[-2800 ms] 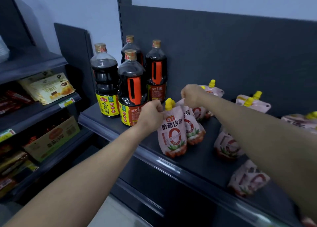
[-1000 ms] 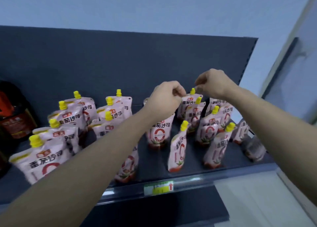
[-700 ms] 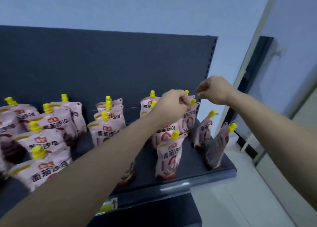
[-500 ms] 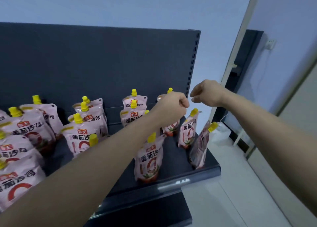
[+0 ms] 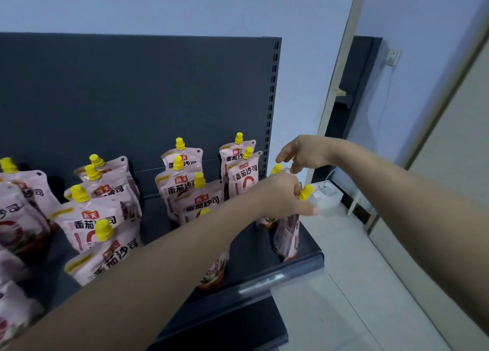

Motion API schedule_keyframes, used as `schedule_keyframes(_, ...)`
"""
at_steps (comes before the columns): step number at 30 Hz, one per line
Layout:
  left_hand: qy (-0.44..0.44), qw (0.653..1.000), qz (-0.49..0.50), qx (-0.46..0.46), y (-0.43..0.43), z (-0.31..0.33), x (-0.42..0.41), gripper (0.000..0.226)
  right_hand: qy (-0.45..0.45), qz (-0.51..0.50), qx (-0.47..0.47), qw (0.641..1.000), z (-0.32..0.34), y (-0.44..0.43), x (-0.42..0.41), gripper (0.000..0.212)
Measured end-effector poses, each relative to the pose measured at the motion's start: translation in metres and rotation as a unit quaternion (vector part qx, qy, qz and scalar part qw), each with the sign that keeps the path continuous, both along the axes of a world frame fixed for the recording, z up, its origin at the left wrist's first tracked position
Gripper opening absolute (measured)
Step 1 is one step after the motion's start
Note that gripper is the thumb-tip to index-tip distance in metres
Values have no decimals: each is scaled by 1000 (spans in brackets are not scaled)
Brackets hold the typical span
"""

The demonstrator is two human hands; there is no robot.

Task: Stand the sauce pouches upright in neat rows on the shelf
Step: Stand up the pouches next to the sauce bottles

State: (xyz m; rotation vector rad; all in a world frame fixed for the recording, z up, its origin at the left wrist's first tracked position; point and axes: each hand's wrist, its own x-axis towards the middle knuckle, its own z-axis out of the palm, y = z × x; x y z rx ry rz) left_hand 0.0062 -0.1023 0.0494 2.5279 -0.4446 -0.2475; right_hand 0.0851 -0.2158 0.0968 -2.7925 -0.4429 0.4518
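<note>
Pale blue wall [image 5: 185,3] behind a dark back panel [image 5: 132,91], light tiled floor [image 5: 357,284], wall socket [image 5: 393,56] at right

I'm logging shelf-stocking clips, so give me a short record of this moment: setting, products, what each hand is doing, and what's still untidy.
setting: dark shelf with dark back panel
products: pink sauce pouches with yellow caps, mostly upright in rough rows
left hand: left hand grips the corner pouch at its top, below the cap, at the shelf's right front corner
right hand: right hand hovers open above a yellow cap, fingers spread
untidy: the corner pouch stands turned sideways to the others; front-left pouches lean
</note>
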Motion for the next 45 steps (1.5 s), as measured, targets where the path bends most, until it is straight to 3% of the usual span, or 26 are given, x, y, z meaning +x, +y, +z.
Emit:
schedule_keyframes(2,19,1000,3,18,-2,-4,0,40,18,21,-6,1000,-6,-1,9,43)
schedule_keyframes(6,12,999,18,25,-1,-2,5,12,46,78,-10,996,-16,-2,26,29)
schedule_keyframes(10,28,995,84,-51,2,-6,8,16,22,150,-26,988,-26,-7,39,18)
schedule_keyframes(13,24,987,146,-59,5,-21,8,31,5,193,-25,981,-35,-7,45,22)
schedule_keyframes(19,6,965,246,-91,0,-42,2,17,14,231,25,973,-47,-9,49,23)
schedule_keyframes(24,94,953,241,-157,-1,-32,-9,10,18,248,15,969,-49,-9,54,21)
schedule_keyframes(29,119,945,241,-187,-1,-28,-13,17,25,229,9,973,-50,-10,57,17)
schedule_keyframes(31,122,947,238,-177,0,-27,-12,26,42,210,19,977,-49,-12,55,11)
schedule_keyframes(34,120,951,238,-159,2,-27,-11,34,64,214,0,975,-46,-11,54,28)
schedule_keyframes(39,108,958,229,-136,6,-28,-9,28,72,212,14,975,-44,-10,47,31)
schedule_keyframes(45,62,968,207,-126,7,-29,-8,21,73,201,101,972,-50,-7,41,25)
